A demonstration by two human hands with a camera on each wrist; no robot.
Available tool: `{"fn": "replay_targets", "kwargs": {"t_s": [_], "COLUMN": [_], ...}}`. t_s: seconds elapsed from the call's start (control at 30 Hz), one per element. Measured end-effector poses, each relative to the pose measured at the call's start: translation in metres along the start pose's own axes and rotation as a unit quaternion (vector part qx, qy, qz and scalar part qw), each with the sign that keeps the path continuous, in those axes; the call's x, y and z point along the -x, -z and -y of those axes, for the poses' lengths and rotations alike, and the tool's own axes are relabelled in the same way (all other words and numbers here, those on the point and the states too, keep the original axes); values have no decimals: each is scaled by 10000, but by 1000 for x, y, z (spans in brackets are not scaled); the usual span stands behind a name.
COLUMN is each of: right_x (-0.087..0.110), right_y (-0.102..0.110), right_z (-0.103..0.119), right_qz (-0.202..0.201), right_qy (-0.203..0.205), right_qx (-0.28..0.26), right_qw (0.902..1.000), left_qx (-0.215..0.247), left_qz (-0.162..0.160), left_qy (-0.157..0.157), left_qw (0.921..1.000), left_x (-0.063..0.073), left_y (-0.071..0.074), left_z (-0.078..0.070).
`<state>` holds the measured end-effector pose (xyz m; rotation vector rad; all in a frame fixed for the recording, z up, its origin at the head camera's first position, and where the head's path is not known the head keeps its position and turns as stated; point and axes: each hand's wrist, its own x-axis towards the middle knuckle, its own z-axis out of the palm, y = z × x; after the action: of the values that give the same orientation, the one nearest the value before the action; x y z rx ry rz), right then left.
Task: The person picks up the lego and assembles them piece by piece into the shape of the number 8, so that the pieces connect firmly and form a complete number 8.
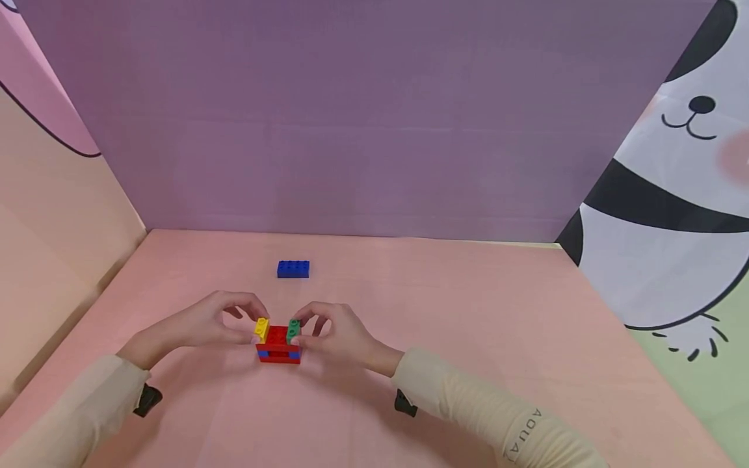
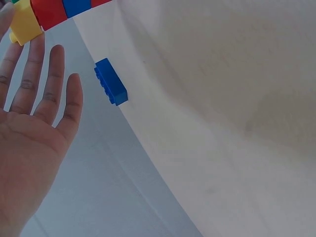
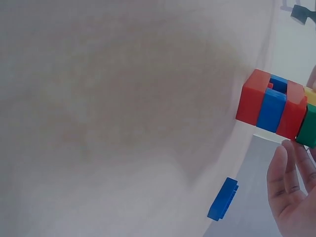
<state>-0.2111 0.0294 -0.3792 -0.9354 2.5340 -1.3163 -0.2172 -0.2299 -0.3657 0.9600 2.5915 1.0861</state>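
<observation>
A small stack of toy bricks stands on the pink surface, with red bricks [image 1: 277, 335] above and below and blue bricks [image 3: 271, 109] between them. On top sit a yellow brick [image 1: 261, 330] at the left end and a green brick [image 1: 294, 330] at the right end. My left hand [image 1: 201, 320] pinches the yellow brick between thumb and fingertips. From the other side, my right hand [image 1: 338, 335] pinches the green brick the same way. In the left wrist view the stack is cut off by the top edge.
A separate blue brick [image 1: 293, 269] lies behind the stack, studs up. The pink tabletop [image 1: 468, 312] meets a purple back wall [image 1: 351, 130]. A panda print [image 1: 673, 195] covers the right wall, and a beige wall [image 1: 52, 214] borders the left.
</observation>
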Motion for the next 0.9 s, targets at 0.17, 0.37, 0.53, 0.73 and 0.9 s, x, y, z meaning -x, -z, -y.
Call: {"fn": "replay_targets", "kwargs": {"t_s": [0.17,0.37,0.53,0.73,0.9], "right_x": [0,0,0,0,0], "right_y": [2,2,2,2,1], "right_z": [2,1,1,2,1], "right_qz": [18,61,30,32,36], "right_qy": [-73,-132,-129,-192,-192], "right_qx": [62,28,181,253,151], "right_qw": [10000,9999,9997,9995,9997], "left_qx": [-39,-53,-79,-128,-96], "left_qz": [-54,-43,-74,-58,-24], "left_qy": [11,-12,-30,-63,-71], "left_qw": [10000,10000,9999,9999,9999], "left_x": [-1,-1,-1,-2,0], "left_y": [1,1,1,0,1], "left_z": [-1,0,1,2,3]}}
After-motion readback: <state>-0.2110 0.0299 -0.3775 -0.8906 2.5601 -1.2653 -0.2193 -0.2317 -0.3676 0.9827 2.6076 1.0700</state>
